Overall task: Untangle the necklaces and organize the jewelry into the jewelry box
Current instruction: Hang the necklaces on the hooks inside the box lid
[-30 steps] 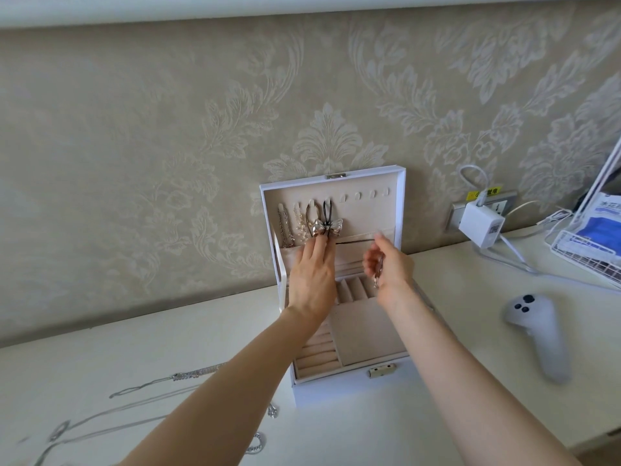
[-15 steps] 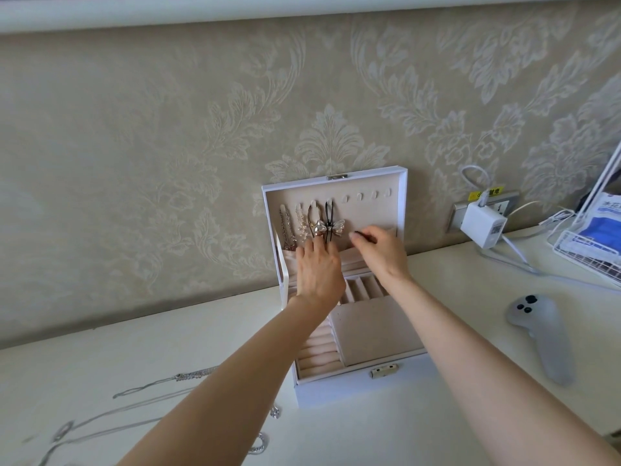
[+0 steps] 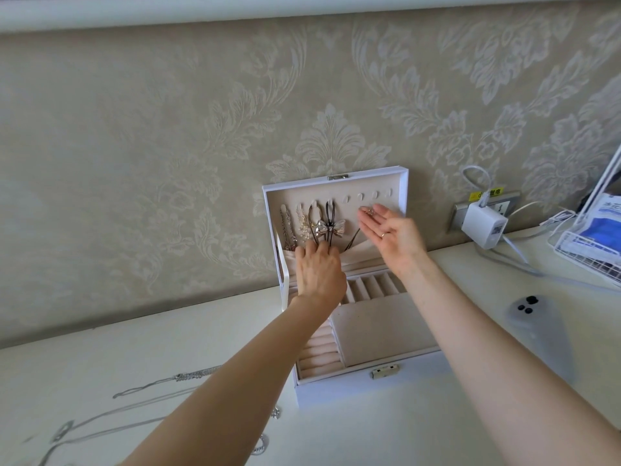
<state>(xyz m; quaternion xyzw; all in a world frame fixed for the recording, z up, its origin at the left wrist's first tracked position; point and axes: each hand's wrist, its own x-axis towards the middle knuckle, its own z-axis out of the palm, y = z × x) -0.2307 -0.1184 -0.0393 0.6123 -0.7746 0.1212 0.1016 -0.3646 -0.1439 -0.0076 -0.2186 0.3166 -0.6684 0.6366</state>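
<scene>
The white jewelry box (image 3: 353, 386) stands open against the wall, its lid (image 3: 336, 186) upright. Several necklaces hang from the lid's left hooks, among them a bow necklace (image 3: 331, 228). My left hand (image 3: 319, 269) is under them, fingers curled over the edge of the lid pocket (image 3: 356, 252). My right hand (image 3: 391, 235) is raised before the lid's right half, palm showing. Its fingertips pinch a thin necklace (image 3: 353, 238) just below the free hooks, and the chain runs down toward the pocket. More silver necklaces (image 3: 144, 390) lie loose on the table to the left.
A white charger (image 3: 480, 227) sits in a wall socket to the right, its cable trailing over the table. A white controller (image 3: 537, 334) lies to the right of the box. A wire basket (image 3: 571, 243) with blue packets stands at the far right.
My right hand has risen from the pocket to the free hooks and turned palm up, drawing the thin chain with it. My left hand slid down from the bow to the pocket edge.
</scene>
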